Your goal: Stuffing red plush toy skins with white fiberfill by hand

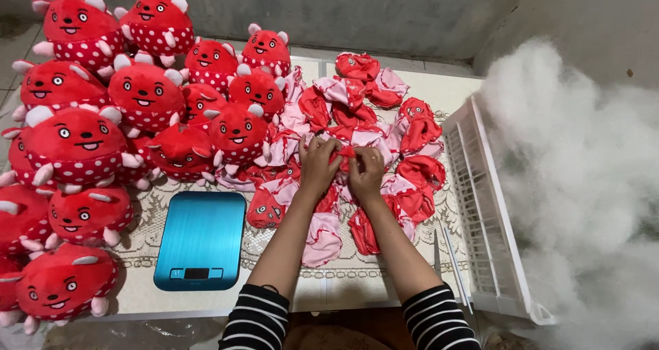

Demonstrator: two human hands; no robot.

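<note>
Both hands pinched one flat red toy skin between them: left hand closed on its left side, right hand closed on its right side, fingers narrow around the fabric. Skin sat near the middle of the table, on top of the pile of unstuffed red-and-pink skins that spread from the centre toward the far right edge. Judging from the layout, work was partway: the stuffed red plush toys already filled the left half and far left corner of the table, heaped against each other, while many skins lay flat and empty. Blue kitchen scale lay near the front edge, just left of the left forearm, nothing on it. White plastic crate stood tilted at the right edge, with a big mass of white stuffing fibre beyond it. Thin rod lay beside the crate near the front right corner. Lace table cover showed under the scale.
</note>
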